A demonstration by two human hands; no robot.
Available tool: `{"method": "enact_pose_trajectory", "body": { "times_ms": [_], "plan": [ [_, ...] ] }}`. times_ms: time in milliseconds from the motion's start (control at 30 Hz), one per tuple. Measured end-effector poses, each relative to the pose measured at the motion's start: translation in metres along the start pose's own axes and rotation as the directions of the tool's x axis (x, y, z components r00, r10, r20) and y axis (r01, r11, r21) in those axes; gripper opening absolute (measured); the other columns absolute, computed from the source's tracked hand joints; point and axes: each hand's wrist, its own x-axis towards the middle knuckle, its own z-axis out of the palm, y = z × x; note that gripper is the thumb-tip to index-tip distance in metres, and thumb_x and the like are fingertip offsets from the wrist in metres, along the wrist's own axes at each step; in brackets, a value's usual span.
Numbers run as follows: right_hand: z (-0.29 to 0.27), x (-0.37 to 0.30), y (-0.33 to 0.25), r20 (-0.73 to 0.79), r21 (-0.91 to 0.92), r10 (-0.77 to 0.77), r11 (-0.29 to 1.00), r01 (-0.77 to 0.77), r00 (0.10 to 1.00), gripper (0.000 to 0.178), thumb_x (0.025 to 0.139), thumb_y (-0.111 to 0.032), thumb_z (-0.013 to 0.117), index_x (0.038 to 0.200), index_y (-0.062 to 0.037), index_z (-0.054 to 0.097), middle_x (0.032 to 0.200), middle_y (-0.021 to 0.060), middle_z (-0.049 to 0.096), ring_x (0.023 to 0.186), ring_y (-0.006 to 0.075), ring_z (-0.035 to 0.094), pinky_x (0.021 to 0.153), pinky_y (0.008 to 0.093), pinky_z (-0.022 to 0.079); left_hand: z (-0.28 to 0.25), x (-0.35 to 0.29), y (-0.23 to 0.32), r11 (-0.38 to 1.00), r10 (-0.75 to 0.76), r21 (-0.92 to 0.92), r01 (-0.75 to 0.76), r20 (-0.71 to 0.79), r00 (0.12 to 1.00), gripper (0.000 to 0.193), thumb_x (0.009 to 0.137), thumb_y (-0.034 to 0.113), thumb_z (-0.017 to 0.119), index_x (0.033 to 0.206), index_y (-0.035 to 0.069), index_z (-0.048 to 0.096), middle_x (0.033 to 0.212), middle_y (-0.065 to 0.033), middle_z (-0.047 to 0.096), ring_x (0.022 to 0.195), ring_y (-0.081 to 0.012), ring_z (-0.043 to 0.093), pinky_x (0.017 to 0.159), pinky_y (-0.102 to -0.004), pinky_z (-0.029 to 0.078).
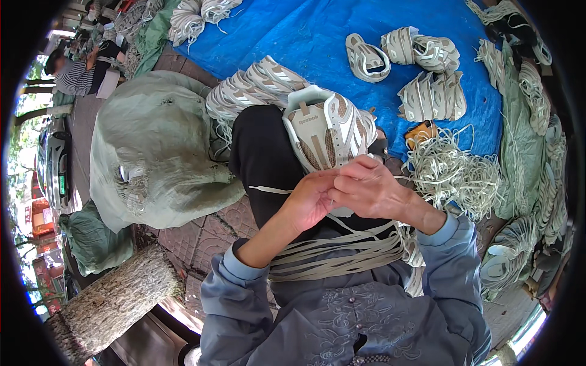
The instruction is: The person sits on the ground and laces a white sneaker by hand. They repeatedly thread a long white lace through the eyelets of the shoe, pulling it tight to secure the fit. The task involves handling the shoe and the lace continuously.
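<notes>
A beige and white sneaker (314, 131) rests on my lap over my black trouser leg, its heel end away from me. Right at its near end, my left hand (312, 196) and my right hand (371, 188) meet with fingers pinched together. A flat cream shoelace (270, 190) sticks out to the left from under my left hand, and lace also shows beside my right hand. The fingers hide most of what they pinch and the shoe's near end. Across my lap lies a bundle of loose laces (342, 255).
A row of nested sneakers (253, 85) stands beyond my knee. More sneakers (432, 96) sit on the blue tarp (287, 30). At right lies a tangled lace heap (455, 171). On the left are a large pale sack (152, 140) and a tree trunk (119, 293). A person (76, 76) sits far left.
</notes>
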Motion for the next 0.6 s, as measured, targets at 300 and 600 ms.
{"method": "enact_pose_trajectory", "body": {
  "times_ms": [300,600],
  "plan": [
    [-0.008,-0.014,0.017,-0.073,0.21,0.256,0.949,-0.236,0.964,0.009,0.057,-0.006,0.061,0.063,-0.0067,0.054,0.069,0.0023,0.05,0.067,0.019,0.053,0.055,0.0301,0.042,0.012,-0.022,-0.024,0.561,0.413,0.793,-0.236,-0.021,0.91,0.022,0.081,0.008,0.049,0.101,-0.002,0.051,0.093,-0.0114,0.057,0.081,-0.0222,0.058,0.07,-0.0318,0.048],
    [0.021,-0.009,0.022,0.162,-0.011,0.387,0.92,-0.391,0.908,0.009,0.06,0.0,0.057,0.064,-0.0031,0.049,0.062,0.0072,0.044,0.057,0.0214,0.053,0.049,0.0304,0.044,-0.003,-0.019,-0.05,-0.737,0.441,0.664,-0.127,0.614,0.654,0.04,0.063,0.013,0.065,0.099,-0.001,0.054,0.105,-0.0128,0.051,0.107,-0.0269,0.044,0.084,-0.0352,0.041]
  ]
}}
